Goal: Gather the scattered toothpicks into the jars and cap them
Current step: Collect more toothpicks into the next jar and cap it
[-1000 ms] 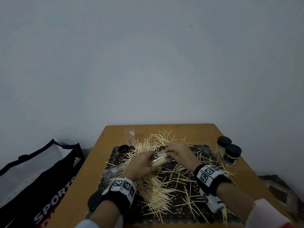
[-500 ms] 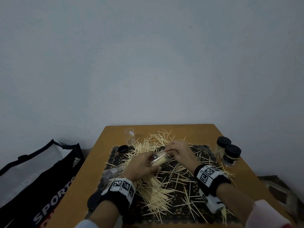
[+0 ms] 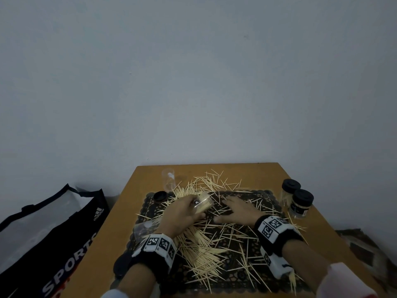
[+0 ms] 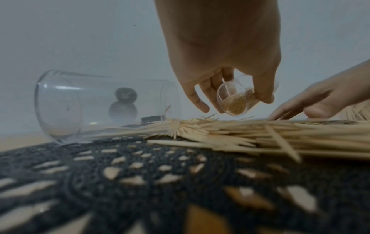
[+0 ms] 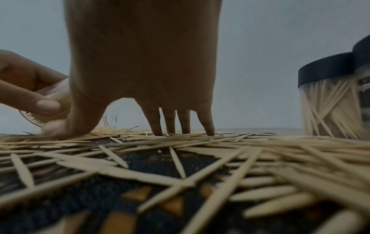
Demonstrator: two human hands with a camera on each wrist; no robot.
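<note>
Room: you face a plain grey wall, with a wooden table pushed up against it.
Mat: a dark lace mat lies on the table under your hands.
Toothpicks: scattered toothpicks cover most of the mat, thickest in a heap just ahead of your left wrist; some spill onto bare wood at the far side.
Left hand: your left hand curls its fingers round a small clear jar, tilted on its side above the mat and partly filled with toothpicks, mouth toward your right hand.
Right hand: your right hand lies spread, fingers nearly straight, fingertips pressing down on loose toothpicks; it grips nothing.
Empty jars: one clear jar lying on its side sits at the mat's left edge beside your left wrist; an upright clear jar stands at the far left.
Loose lid: a black lid rests on the mat's far left corner.
Capped jars: two filled jars with black lids stand together at the right edge.
Floor: a black sports bag sits left of the table.
</note>
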